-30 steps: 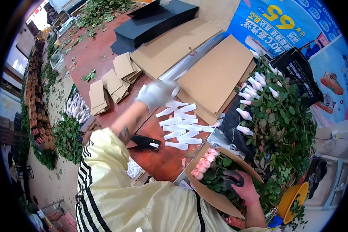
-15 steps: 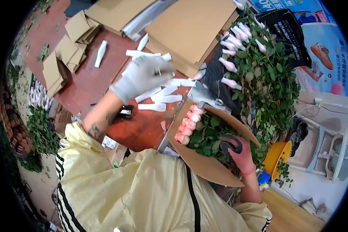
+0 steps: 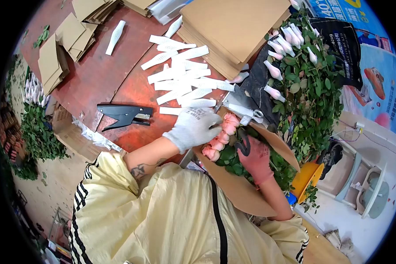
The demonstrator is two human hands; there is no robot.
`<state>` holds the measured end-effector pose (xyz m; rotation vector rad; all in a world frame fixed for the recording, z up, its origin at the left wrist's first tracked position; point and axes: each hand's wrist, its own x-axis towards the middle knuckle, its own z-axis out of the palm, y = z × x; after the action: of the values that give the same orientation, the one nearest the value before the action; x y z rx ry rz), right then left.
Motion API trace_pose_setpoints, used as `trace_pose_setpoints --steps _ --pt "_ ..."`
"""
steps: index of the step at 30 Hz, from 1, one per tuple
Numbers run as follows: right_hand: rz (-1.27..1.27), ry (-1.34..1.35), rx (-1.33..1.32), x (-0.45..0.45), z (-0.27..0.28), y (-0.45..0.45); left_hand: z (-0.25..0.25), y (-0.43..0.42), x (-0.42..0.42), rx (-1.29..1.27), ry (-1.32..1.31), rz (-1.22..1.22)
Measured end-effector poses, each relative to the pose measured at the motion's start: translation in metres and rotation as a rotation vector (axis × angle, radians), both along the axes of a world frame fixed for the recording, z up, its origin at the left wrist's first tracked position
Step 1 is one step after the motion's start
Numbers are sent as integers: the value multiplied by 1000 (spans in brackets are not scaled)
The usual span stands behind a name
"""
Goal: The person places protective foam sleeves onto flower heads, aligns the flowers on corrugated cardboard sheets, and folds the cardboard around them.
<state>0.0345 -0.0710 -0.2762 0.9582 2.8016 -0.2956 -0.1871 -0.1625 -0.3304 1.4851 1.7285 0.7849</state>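
Observation:
Pink roses (image 3: 214, 146) lie in a row at the upper end of a brown cardboard wrap (image 3: 242, 196), their leafy stems inside it. My left hand (image 3: 193, 128), in a pale grey glove, is at the left side of the rose heads, its fingers curled together in a pinch; anything between the fingertips is hidden. My right hand (image 3: 254, 159), in a pink glove with dark fingertips, is over the leaves just below the blooms. Its fingers are bent in, and what they grip among the foliage cannot be made out. White mesh sleeves (image 3: 182, 72) lie in a loose pile beyond my left hand.
A black stapler (image 3: 125, 115) sits left of the sleeves. Cardboard sheets (image 3: 231, 31) are stacked at the back, with smaller card pieces (image 3: 53, 64) at left. Sleeved roses (image 3: 290, 39) with long leafy stems lie at right, above a yellow basin (image 3: 307, 181).
My left hand has come from over the mesh sleeves down to the rose heads. My right hand has moved up and left, closer to the blooms. The whole view has shifted somewhat.

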Motion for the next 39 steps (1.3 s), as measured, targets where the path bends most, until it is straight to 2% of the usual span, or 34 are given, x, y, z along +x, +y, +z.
trace_pose_setpoints --steps 2,4,6,13,19,21,24,28,29,30,32,34,35,36,37,39 --pt "-7 2 -5 -4 0 -2 -11 9 7 121 121 98" --pt "-28 -9 -56 -3 -3 -4 -12 17 9 54 48 95" --pt "-43 9 -84 -2 -7 -2 -7 24 9 -134 38 -21" --pt "42 -23 49 4 -21 0 -11 34 11 -226 -12 -55" --pt "68 -77 145 3 -21 -3 -23 32 12 -69 -53 87" --pt "67 -95 181 5 -24 -3 -29 31 4 -63 -201 172" --pt "89 -66 191 7 -27 -2 -20 26 -8 16 -239 226" --pt "85 -69 147 8 -21 -6 -12 19 -8 191 -30 174" --pt "81 -78 147 4 -19 -4 9 17 -16 56 -131 137" --pt "86 -64 169 7 -18 -4 26 20 -29 114 -51 90" --pt "71 32 -12 -2 -2 5 43 30 -54 290 76 179" --pt "33 27 -50 11 -9 4 47 61 -88 581 294 275" --pt "9 -2 -107 13 -14 6 62 79 -108 572 626 211" --pt "16 29 -86 14 -16 4 59 100 -121 595 656 214" --pt "-32 -49 -149 15 -18 3 42 121 -132 521 800 118" --pt "-97 -130 -243 3 -5 6 45 135 -142 458 958 29"
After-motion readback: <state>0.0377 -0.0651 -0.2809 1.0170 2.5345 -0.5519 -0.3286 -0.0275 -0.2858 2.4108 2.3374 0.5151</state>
